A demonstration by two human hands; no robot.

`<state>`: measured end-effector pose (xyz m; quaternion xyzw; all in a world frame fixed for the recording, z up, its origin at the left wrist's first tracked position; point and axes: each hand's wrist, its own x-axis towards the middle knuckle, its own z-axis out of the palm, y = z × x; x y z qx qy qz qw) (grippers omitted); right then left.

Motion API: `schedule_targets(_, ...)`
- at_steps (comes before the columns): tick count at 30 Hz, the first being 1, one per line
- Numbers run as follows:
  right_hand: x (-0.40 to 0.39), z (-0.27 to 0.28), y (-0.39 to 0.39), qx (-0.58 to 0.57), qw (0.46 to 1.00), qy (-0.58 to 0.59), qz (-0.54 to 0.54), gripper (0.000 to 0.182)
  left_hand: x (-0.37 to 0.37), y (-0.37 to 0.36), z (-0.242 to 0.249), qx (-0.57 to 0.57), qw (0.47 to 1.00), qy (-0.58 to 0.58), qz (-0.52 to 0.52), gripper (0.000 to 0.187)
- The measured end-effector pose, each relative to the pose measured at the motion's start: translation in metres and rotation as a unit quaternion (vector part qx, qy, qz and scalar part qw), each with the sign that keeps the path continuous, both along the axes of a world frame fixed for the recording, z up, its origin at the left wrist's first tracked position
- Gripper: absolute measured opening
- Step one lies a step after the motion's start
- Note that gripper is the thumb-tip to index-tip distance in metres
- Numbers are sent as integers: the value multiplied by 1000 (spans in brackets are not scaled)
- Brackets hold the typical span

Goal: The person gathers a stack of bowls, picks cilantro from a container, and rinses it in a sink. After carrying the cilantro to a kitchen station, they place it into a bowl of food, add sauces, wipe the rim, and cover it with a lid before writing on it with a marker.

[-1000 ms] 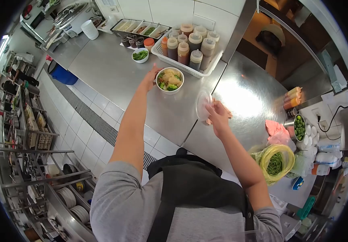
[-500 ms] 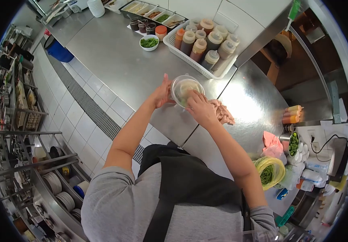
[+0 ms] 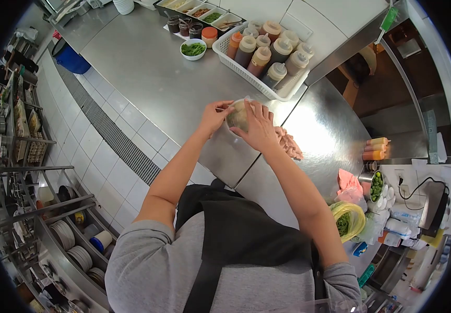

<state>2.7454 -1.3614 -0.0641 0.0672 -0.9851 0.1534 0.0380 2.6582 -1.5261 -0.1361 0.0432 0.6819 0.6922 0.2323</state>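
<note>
A round clear container (image 3: 237, 118) with pale and green contents stands on the steel counter (image 3: 184, 88) between my hands. My left hand (image 3: 216, 116) is at its left side, fingers bent together at the rim. My right hand (image 3: 258, 125) lies across the container's right side and top with fingers spread and the thumb low on its near side, gripping it. A crumpled pinkish cloth (image 3: 288, 143) lies just right of my right hand.
Behind the container is a white basket (image 3: 225, 58) of sauce bottles. A white bowl of greens (image 3: 193, 49) and dark jars (image 3: 196, 31) stand left of it. A yellow bag of greens (image 3: 348, 221) and a pink cloth (image 3: 349, 182) are at the right. A blue bin (image 3: 71, 58) stands left.
My right hand has moved from inside the container's opening to its side and top. My left hand has closed in at the rim, its fingers now bent.
</note>
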Motion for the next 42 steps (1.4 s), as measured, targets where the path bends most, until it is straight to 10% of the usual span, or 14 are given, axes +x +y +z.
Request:
schedule_targets(27, -6, -25, 3, 16, 999, -35, -23, 98, 3, 12, -14, -27, 999, -8, 29, 24)
schedule_targets(29, -2, -31, 9, -2, 1000, 0, -21, 100, 11, 17, -4, -289, 895, 338, 30, 31)
schedule_targets(34, 14, -43, 35, -217, 969, 115, -33, 96, 16, 40, 17, -171, 859, 477, -68, 47)
schedule_targets(36, 29, -56, 56, -375, 877, 249, -169, 86, 17, 49, 24, -124, 839, 513, -129, 54)
schedule_targets(38, 58, -53, 73, -433, 843, 241, -207, 82, 28, 50, 38, -323, 724, 563, -234, 63)
schedule_targets(42, 112, -59, 84, -504, 791, 228, -261, 67, 36, 62, 35, -394, 660, 579, -271, 69)
